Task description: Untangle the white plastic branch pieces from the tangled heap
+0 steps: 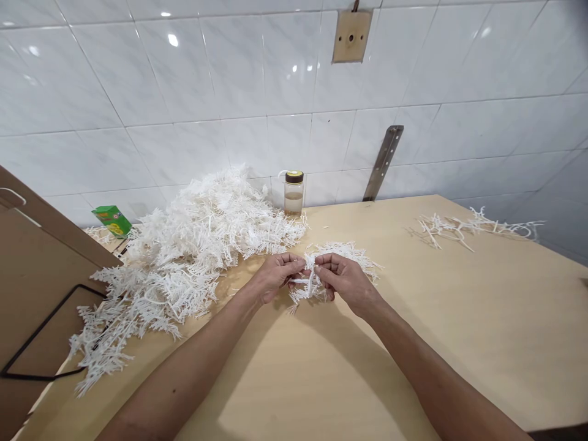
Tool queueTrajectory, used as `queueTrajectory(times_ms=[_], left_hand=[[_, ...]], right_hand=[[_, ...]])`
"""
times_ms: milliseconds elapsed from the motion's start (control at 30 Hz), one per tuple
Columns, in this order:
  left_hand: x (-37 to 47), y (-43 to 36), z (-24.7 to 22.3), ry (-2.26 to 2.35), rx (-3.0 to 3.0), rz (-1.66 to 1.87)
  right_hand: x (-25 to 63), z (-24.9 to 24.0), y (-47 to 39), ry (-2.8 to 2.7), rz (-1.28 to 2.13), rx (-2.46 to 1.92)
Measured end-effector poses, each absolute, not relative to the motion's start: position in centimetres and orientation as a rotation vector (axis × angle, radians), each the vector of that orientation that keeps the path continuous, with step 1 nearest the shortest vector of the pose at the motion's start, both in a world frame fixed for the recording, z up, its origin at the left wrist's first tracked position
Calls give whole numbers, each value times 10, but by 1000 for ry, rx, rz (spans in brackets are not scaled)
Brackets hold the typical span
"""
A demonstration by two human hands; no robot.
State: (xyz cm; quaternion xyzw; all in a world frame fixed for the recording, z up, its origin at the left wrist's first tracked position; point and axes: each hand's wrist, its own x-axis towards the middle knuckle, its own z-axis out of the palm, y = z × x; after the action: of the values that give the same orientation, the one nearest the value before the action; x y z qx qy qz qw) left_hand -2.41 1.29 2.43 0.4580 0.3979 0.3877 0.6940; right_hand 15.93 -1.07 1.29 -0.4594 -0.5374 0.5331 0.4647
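Note:
In the middle of the head view, my left hand and my right hand face each other just above the table. Both pinch a white branching plastic sprig, whose thin twigs fan out below and between my fingers. Some fingertips are hidden behind the sprig. Right behind my hands lies a small bunch of similar white sprigs on the wood-coloured table. A big heap of white branching sprigs spreads over the left side, close to my left forearm.
A bottle with a dark lid stands by the tiled wall. Bare white stems lie at the back right. On the left are a green box, a cardboard box and a black wire frame. A metal strip leans against the wall.

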Motion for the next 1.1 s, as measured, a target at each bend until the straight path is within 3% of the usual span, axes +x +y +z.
queueTrajectory(times_ms=[367, 700, 1100], left_hand=[[-21, 7, 32, 1048, 1234, 947], [-21, 2, 40, 1083, 1609, 855], [-28, 10, 36, 1114, 1633, 915]], right_hand=[[164, 10, -11, -1645, 1304, -1115], [169, 10, -7, -1610, 1344, -1142], [165, 9, -7, -1379, 1449, -1095]])
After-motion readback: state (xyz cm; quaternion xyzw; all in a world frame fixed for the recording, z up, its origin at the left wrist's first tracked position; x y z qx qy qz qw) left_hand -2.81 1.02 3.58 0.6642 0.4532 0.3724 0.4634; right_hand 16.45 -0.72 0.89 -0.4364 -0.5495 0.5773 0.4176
